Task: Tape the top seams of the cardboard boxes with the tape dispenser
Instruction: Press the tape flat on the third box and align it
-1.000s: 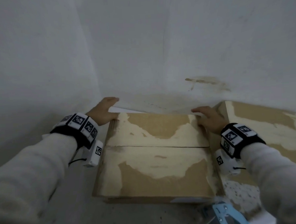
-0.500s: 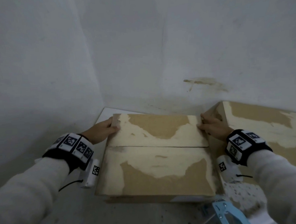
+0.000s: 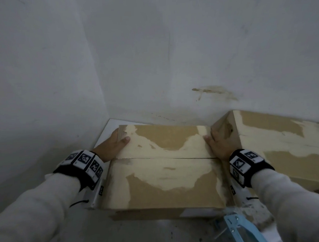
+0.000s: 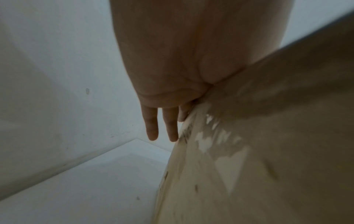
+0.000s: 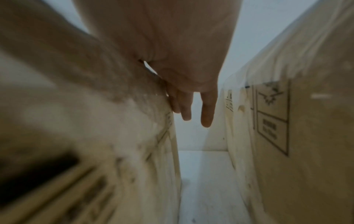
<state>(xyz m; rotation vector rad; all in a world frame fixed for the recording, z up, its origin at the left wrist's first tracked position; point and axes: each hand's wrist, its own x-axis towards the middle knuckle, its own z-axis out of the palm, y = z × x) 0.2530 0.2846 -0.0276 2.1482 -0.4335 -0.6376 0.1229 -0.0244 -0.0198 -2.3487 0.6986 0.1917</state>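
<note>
A worn cardboard box (image 3: pixel 163 176) sits in the wall corner, its top flaps closed along an untaped centre seam (image 3: pixel 166 157). My left hand (image 3: pixel 115 145) is against its left side by the far flap, thumb lying on top. In the left wrist view the fingers (image 4: pixel 153 125) hang straight down the box wall (image 4: pixel 249 151). My right hand (image 3: pixel 215 143) mirrors it on the right side, fingers (image 5: pixel 206 112) straight down in the gap beside the box (image 5: pixel 114 136). A light blue tape dispenser (image 3: pixel 240 229) lies in front of the box, untouched.
A second cardboard box (image 3: pixel 285 142) stands close on the right, leaving a narrow gap; its printed side (image 5: pixel 287 121) faces my right hand. White walls (image 3: pixel 151 56) close in behind and on the left. A white floor strip (image 3: pixel 107 132) shows behind the left corner.
Both hands have come back from the box's far corners to its side walls beside the far flap. The box seems drawn slightly away from the back wall.
</note>
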